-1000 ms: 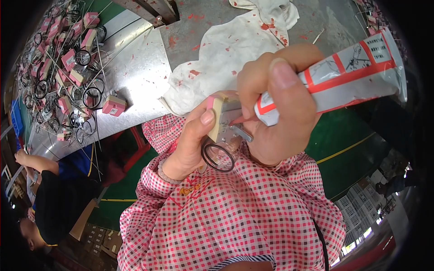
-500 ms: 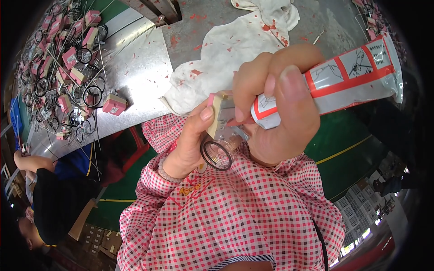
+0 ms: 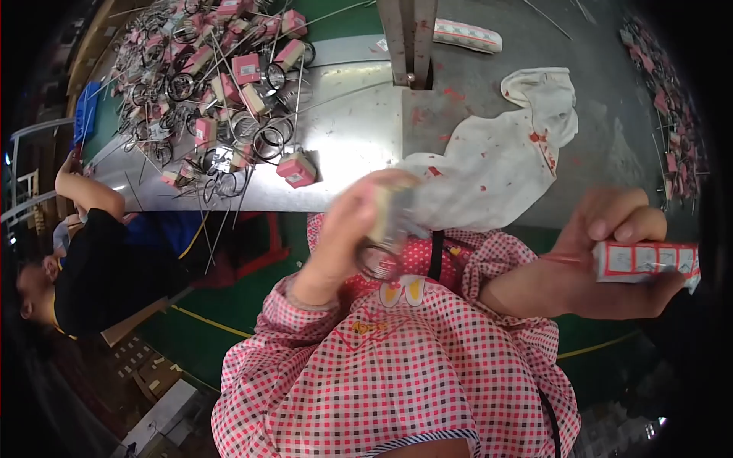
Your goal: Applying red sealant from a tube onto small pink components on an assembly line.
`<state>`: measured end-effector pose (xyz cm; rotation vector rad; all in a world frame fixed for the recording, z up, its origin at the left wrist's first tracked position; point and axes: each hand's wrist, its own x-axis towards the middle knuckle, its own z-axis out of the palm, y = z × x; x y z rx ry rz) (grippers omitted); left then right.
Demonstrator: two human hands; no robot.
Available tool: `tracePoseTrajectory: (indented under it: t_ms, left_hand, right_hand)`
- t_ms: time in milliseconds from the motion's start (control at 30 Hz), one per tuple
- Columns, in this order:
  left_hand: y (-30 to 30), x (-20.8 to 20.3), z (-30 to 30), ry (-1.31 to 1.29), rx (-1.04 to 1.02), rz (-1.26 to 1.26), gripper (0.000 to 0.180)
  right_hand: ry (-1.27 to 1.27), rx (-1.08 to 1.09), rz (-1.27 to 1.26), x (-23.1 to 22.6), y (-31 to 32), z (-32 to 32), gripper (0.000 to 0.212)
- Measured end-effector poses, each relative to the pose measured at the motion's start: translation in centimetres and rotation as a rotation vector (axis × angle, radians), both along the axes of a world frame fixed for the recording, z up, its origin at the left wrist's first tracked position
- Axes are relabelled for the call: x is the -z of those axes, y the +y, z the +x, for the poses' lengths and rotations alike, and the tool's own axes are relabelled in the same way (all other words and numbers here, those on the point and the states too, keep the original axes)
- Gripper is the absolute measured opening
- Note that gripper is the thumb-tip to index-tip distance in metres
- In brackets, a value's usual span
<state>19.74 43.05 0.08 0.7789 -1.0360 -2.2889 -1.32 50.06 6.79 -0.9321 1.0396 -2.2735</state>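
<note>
My left hand (image 3: 336,237) is raised in front of my checked apron, closed around a small cream-coloured boxy part (image 3: 387,214) smeared by motion. A dark coil ring (image 3: 378,262) hangs from the lower end of that part. Out to the right, my right hand (image 3: 611,294) wraps round a white and red squeeze tube (image 3: 645,261). The tube's thin red nozzle (image 3: 566,259) points left toward the boxy part, well apart from it.
Pink and cream boxes with coiled wires pile up on the metal table (image 3: 351,114); one box (image 3: 296,169) sits near its edge. A red-stained white cloth (image 3: 496,168) lies beyond my hands. A metal post (image 3: 408,38), a second tube (image 3: 467,35), another pile (image 3: 672,130) and a co-worker (image 3: 92,259) are around.
My right hand has drawn the tube away from the boxy part, far to the right. My left hand still holds the part, now blurred and tilted differently. The view has shifted.
</note>
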Motion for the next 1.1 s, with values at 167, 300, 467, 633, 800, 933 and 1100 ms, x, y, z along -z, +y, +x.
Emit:
tracePoseTrajectory:
  t_ms: [167, 300, 467, 633, 800, 933, 1100]
  left_hand:
    - [-5.6, -2.5, 6.4, -0.453, -0.927, -0.696, 0.043]
    - [-15.6, -7.8, 13.9, -0.752, -1.135, -1.433, 0.026]
    - [-27.7, -8.1, 20.7, -1.609, -0.778, -1.827, 0.042]
    - [-24.9, -6.0, 14.5, -1.615, -0.676, -1.907, 0.043]
    - [-18.6, -7.6, 1.1, -1.077, -0.373, -1.816, 0.030]
    - [-23.0, -6.3, -3.4, -1.004, -0.027, -1.942, 0.025]
    - [-29.0, -1.7, -14.4, -0.660, 0.132, -1.883, 0.022]
  right_hand:
    - [-0.080, 0.437, 0.281, 1.1, -1.1, -2.2, 0.056]
    - [-0.064, 0.421, 0.285, 2.9, -1.5, -3.0, 0.044]
    - [-0.219, 0.290, 0.186, 4.3, -1.0, -2.5, 0.056]
    - [-0.380, 0.336, 0.284, 4.5, -1.5, -2.5, 0.055]
    - [-0.512, 0.248, 0.202, 7.0, -1.7, -4.6, 0.041]
    - [-0.710, 0.060, 0.145, 9.0, -2.7, -5.3, 0.037]
    - [-0.747, 0.020, 0.163, 10.8, -3.1, -5.9, 0.036]
